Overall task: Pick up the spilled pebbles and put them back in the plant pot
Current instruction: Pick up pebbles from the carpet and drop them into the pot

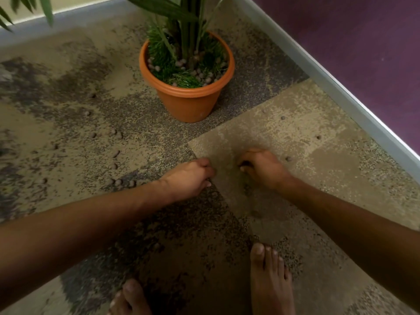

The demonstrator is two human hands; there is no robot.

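Observation:
An orange plant pot [186, 103] with green fronds and brown pebbles inside stands on the mottled carpet, ahead of my hands. Several spilled pebbles [118, 183] lie scattered on the carpet to the left, and a few more pebbles [288, 158] dot the tan patch on the right. My left hand [189, 178] rests low on the floor with its fingers curled closed; whether it holds pebbles is hidden. Close beside it, my right hand [261, 165] presses down on the carpet, fingers bunched together, their contents hidden too.
A grey skirting board [341, 87] runs diagonally along the purple wall on the right, and another borders the far left wall. My two bare feet [270, 280] stand at the bottom edge. Long leaves [45, 10] hang over the top left.

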